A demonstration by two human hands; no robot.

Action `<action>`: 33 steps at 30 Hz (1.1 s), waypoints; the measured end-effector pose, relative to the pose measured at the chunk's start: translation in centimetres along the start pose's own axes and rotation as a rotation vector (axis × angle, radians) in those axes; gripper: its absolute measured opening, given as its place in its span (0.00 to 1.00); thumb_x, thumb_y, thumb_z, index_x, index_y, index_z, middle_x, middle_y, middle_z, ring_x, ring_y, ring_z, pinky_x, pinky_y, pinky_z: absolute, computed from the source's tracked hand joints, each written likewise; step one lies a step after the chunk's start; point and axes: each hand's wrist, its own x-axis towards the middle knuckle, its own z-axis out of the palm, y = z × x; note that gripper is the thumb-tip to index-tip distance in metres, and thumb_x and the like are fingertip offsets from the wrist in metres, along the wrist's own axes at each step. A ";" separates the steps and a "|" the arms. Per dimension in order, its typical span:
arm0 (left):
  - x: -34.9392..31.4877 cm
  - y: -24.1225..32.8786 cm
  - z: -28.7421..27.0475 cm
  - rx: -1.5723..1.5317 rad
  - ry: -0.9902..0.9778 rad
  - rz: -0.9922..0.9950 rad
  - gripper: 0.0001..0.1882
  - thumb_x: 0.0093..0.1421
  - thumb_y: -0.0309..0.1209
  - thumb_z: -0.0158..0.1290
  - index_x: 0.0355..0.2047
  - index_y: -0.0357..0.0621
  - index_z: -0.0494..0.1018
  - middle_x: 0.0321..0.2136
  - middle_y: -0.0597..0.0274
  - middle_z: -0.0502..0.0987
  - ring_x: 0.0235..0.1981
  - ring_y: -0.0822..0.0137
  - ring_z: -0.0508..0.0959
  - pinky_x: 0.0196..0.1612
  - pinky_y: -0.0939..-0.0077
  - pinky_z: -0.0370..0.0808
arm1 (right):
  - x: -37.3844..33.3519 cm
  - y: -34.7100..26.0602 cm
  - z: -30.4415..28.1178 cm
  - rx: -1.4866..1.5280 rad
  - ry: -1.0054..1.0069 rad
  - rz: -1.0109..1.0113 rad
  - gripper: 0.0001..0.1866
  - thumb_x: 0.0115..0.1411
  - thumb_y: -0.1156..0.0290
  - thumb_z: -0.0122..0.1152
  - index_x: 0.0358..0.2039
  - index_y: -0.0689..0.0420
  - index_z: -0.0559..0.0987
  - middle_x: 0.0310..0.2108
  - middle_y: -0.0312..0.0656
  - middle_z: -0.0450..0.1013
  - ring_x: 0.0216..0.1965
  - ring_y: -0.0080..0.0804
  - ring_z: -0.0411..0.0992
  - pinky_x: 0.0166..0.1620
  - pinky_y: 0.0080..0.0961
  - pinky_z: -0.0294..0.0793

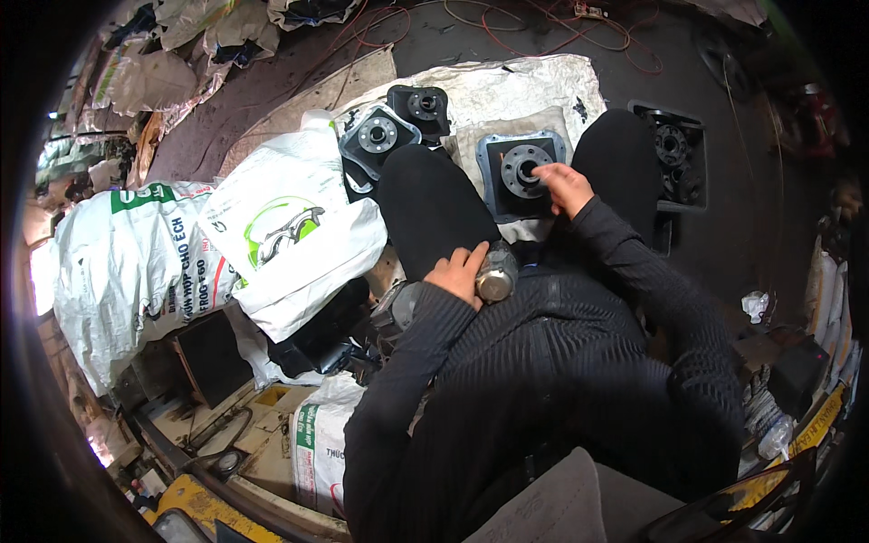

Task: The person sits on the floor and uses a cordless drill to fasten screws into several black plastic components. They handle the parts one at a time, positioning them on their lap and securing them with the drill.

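My left hand lies against my lap, its fingers curled onto the side of a small clear jar with a brownish metallic-looking end. Between my knees sits a black square housing with a grey rim and a round, holed flange on top. My right hand is over the right side of that flange, thumb and forefinger pinched together beside its central hole. Whatever is between those fingertips is too small or hidden to name.
Two similar flanged housings stand beyond my left knee on a white sheet. Right of my right knee, a black tray holds dark round parts. Stuffed white sacks crowd the left. Red cables trail across the far floor.
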 end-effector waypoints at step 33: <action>1.6 1.1 -2.2 -0.566 0.070 0.165 0.32 0.49 0.27 0.56 0.55 0.41 0.59 0.48 0.58 0.68 0.46 0.67 0.72 0.48 0.79 0.69 | -5.2 0.4 -0.3 1.059 -0.194 0.088 0.13 0.60 0.74 0.49 0.45 0.62 0.67 0.44 0.45 0.69 0.43 0.28 0.71 0.40 0.23 0.76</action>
